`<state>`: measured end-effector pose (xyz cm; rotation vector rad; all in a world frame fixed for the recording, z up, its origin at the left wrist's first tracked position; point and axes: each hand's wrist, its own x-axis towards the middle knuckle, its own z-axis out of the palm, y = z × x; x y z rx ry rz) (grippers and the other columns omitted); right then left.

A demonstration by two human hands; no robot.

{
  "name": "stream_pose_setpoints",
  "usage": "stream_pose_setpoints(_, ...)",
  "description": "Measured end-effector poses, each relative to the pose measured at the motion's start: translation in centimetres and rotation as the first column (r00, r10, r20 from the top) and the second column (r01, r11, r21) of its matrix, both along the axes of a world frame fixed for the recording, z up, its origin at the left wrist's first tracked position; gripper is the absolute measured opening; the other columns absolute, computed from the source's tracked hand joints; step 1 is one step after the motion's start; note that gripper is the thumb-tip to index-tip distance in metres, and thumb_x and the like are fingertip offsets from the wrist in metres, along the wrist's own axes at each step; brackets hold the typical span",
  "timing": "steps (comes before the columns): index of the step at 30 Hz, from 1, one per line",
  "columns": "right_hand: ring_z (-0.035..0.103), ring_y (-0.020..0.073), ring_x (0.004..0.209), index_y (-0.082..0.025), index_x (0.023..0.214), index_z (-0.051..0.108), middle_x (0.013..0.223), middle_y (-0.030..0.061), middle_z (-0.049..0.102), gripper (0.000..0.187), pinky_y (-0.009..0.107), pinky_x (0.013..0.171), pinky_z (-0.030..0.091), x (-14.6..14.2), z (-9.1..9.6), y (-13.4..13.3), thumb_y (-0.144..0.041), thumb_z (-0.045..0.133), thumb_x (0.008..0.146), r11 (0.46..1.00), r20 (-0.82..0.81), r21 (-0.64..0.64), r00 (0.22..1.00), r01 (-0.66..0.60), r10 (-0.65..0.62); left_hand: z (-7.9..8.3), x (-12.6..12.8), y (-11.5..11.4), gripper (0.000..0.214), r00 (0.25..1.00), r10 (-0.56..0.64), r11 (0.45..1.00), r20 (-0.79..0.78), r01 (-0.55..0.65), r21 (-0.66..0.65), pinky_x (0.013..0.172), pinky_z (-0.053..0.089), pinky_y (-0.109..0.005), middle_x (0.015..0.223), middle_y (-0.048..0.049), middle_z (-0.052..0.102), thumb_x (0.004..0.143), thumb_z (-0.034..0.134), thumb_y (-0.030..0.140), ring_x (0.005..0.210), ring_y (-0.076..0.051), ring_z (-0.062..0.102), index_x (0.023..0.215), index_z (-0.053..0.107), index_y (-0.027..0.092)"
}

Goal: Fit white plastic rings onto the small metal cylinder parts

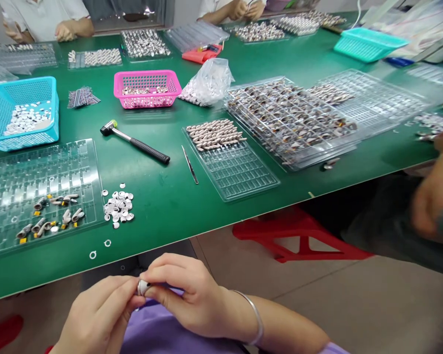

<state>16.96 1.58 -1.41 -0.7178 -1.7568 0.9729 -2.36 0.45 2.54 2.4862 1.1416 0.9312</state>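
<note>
Both my hands are below the table's front edge, over my lap. My left hand (pixel 99 314) and my right hand (pixel 186 295) pinch one small silver-white part (pixel 143 287) between their fingertips. A silver bangle circles my right wrist. On the green table (pixel 170 196) above lie a heap of small white rings (pixel 118 206) and a clear moulded tray (pixel 33 191) with several finished small parts in its pockets. Two loose rings (pixel 99 249) lie near the table edge.
A hammer (pixel 135 141) and tweezers (pixel 189 164) lie mid-table. Clear trays of parts (pixel 288 120), a pink basket (pixel 146 88), teal baskets (pixel 20 112) and a plastic bag (pixel 208 81) stand further back. Other people's hands show at the far side and at the right. A red stool (pixel 299 236) stands under the table.
</note>
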Motion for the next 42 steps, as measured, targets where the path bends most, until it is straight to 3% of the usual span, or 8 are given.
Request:
stream_pose_setpoints(7, 0.066, 0.0153, 0.076, -0.013, 0.108, 0.066, 0.085, 0.01, 0.07, 0.017, 0.023, 0.069, 0.059, -0.1, -0.1, -0.3, -0.013, 0.056, 0.094, 0.994, 0.043, 0.098, 0.998, 0.046, -0.051, -0.6, -0.1, -0.5, 0.017, 0.997, 0.012, 0.992, -0.082, -0.002, 0.128, 0.075, 0.057, -0.017, 0.082, -0.0096, 0.076, 0.095, 0.048, 0.01, 0.073, -0.013, 0.073, 0.095, 0.065, 0.01)
stream_pose_setpoints(23, 0.06, 0.0171, 0.077, -0.01, 0.11, 0.061, 0.086, 0.0112, 0.066, 0.024, 0.026, 0.067, 0.056, -0.2, -0.1, -0.5, -0.004, 0.048, 0.091, 0.981, 0.171, 0.19, 0.983, 0.03, -0.063, -1.0, 0.5, -1.1, 0.018, 0.987, 0.052, 0.973, -0.152, -0.015, 0.232, 0.071, 0.057, -0.021, 0.076, -0.0081, 0.075, 0.096, 0.046, 0.008, 0.068, -0.014, 0.072, 0.092, 0.063, 0.01)
stream_pose_setpoints(36, 0.039, 0.0169, 0.056, -0.014, 0.067, 0.056, 0.061, 0.0052, 0.05, 0.025, 0.03, 0.053, 0.034, -0.5, 0.6, -0.5, 0.003, 0.038, 0.072, 0.932, 0.358, 0.361, 0.923, 0.003, -0.142, -0.7, 0.8, -1.1, 0.026, 0.994, 0.061, 0.991, -0.091, -0.049, 0.123, 0.053, 0.054, -0.018, 0.066, -0.004, 0.072, 0.098, 0.043, 0.011, 0.054, -0.011, 0.068, 0.084, 0.065, 0.012)
stream_pose_setpoints(42, 0.039, 0.0157, 0.056, -0.015, 0.066, 0.054, 0.061, 0.0043, 0.05, 0.02, 0.028, 0.053, 0.033, -0.5, 0.9, -0.6, 0.0, 0.04, 0.068, 0.957, 0.322, 0.287, 0.944, -0.025, -0.072, -0.4, 1.0, -1.4, 0.024, 0.998, 0.035, 0.995, -0.053, -0.03, 0.091, 0.056, 0.056, -0.016, 0.066, -0.0028, 0.072, 0.097, 0.042, 0.008, 0.056, -0.01, 0.069, 0.085, 0.062, 0.013)
